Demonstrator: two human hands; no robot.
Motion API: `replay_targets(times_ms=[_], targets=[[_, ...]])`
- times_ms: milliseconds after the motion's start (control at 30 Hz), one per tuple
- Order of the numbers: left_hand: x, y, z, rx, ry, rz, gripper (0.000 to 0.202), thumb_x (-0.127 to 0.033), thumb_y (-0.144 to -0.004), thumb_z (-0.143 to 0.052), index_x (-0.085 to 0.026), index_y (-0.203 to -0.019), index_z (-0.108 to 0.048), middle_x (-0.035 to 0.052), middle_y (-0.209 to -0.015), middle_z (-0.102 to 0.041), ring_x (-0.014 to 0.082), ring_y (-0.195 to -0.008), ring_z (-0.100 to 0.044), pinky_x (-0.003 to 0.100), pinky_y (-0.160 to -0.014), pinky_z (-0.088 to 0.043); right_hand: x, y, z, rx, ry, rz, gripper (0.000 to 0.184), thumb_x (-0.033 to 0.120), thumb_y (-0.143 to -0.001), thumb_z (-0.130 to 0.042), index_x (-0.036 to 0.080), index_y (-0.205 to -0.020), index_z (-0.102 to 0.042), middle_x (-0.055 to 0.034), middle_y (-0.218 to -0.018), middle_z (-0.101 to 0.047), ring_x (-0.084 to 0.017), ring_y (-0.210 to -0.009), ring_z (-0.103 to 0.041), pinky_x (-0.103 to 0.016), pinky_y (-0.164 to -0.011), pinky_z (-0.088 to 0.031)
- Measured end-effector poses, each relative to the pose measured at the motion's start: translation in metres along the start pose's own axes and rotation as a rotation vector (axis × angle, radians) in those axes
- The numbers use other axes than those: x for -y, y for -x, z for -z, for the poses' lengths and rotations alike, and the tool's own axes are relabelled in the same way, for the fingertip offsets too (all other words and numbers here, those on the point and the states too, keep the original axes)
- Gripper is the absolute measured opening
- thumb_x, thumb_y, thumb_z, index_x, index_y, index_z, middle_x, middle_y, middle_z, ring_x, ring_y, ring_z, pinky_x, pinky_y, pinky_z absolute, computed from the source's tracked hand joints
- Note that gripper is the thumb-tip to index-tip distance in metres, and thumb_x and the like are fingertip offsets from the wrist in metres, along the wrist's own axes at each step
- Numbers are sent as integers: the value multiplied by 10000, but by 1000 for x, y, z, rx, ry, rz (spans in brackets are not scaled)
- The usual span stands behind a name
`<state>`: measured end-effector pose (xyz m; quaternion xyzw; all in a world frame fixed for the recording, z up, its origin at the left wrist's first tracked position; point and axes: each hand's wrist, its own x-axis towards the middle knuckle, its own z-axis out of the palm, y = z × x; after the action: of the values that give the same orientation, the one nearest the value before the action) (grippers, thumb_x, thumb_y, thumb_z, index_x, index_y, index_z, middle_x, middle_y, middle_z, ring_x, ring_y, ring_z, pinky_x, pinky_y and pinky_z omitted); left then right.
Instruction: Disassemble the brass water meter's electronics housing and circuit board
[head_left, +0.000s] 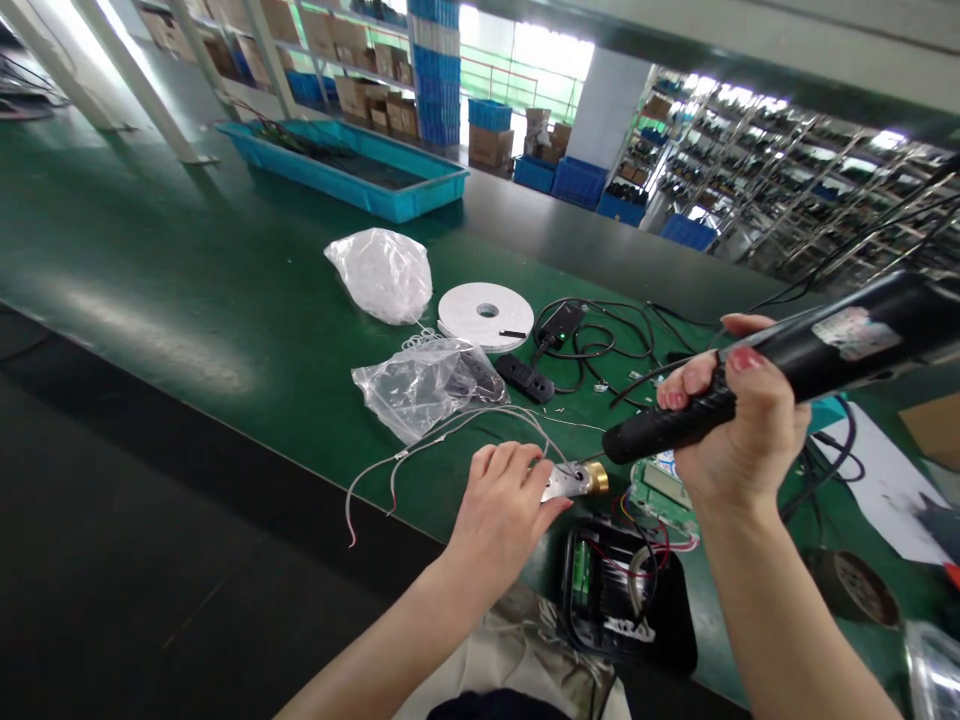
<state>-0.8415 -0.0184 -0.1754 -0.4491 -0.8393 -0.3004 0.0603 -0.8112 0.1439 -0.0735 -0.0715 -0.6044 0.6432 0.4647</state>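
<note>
My right hand [746,420] is wrapped round a black electric screwdriver [810,345], which slants down to the left. Its thin bit reaches a silver metal fitting with a brass end [571,481]; whether it sits in a screw is too small to tell. Closed over the fitting's left part, my left hand [504,505] holds it low over the green bench. Grey wires [450,425] run from the fitting leftward, ending in bare pinkish tips. Just right of it lies a green circuit board with a display [664,490]. Below sits an open black housing [628,600] with wires and a green part inside.
Beyond my hands lie clear plastic bags [409,390], a white tape roll [486,312], a black adapter [561,322] and tangled cables [611,345]. A blue tray [397,200] stands farther back. At right are white paper [885,480] and a round tin [855,588].
</note>
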Motion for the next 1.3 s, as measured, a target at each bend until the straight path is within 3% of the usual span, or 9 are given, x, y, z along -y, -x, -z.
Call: replay_targets(times_ms=[100,300,533,833,900,1067,1133,1300], targets=[[-1,-4,-11,22,-49,-16,304,-349,-804,-669,-142,-1017,-603,97,-1117,-593,265,-1057,-499,445,-945,-354,0,1,-1,25,11,-8,114,234,-751,-580,230,-864,-570,74,-529,-463,-85,-426,-441,-246,-471,-386],[7,-10,-26,48,-96,-88,305,-387,-886,-545,-119,-1019,-605,75,-886,-650,219,-883,-574,483,-1010,-302,-5,-1,-11,90,98,-28,252,173,-718,-627,237,-957,-582,81,-523,-492,-94,-424,-475,-255,-467,-414],[13,-14,-24,-6,-134,-224,311,-408,-892,-519,-117,-913,-627,69,-790,-635,210,-779,-572,481,-1053,-314,-11,-5,-24,39,156,-3,154,161,-693,-601,201,-837,-563,87,-465,-478,-93,-375,-458,-252,-424,-410],[12,-13,-22,33,-136,-213,297,-398,-891,-526,-121,-928,-626,60,-801,-629,207,-795,-564,526,-1088,-264,-6,-5,-24,5,163,24,151,159,-674,-598,197,-809,-543,97,-449,-474,-89,-370,-466,-239,-415,-419],[9,-12,-17,20,-115,-197,280,-391,-869,-565,-126,-932,-628,74,-854,-626,218,-845,-564,523,-1069,-293,-4,-3,-23,9,159,17,140,156,-677,-603,196,-797,-543,94,-453,-482,-90,-374,-471,-240,-417,-423],[1,-23,1,-143,-76,-116,182,-235,-871,-572,-142,-1015,-633,120,-1132,-559,264,-1061,-475,413,-915,-431,-1,0,-19,5,137,18,130,151,-686,-595,196,-796,-541,95,-460,-494,-88,-379,-478,-236,-419,-427],[2,-35,5,-82,-36,-180,140,-185,-878,-551,-164,-971,-652,95,-1121,-574,246,-1057,-472,405,-938,-402,0,0,-17,4,120,28,137,141,-688,-592,195,-803,-540,96,-459,-495,-87,-380,-477,-236,-422,-428],[8,-63,2,256,-12,-287,171,-205,-891,-537,-200,-800,-681,14,-824,-647,177,-875,-547,417,-1025,-289,0,-1,-13,0,84,41,173,148,-699,-601,193,-858,-551,100,-461,-493,-88,-378,-476,-242,-420,-422]])
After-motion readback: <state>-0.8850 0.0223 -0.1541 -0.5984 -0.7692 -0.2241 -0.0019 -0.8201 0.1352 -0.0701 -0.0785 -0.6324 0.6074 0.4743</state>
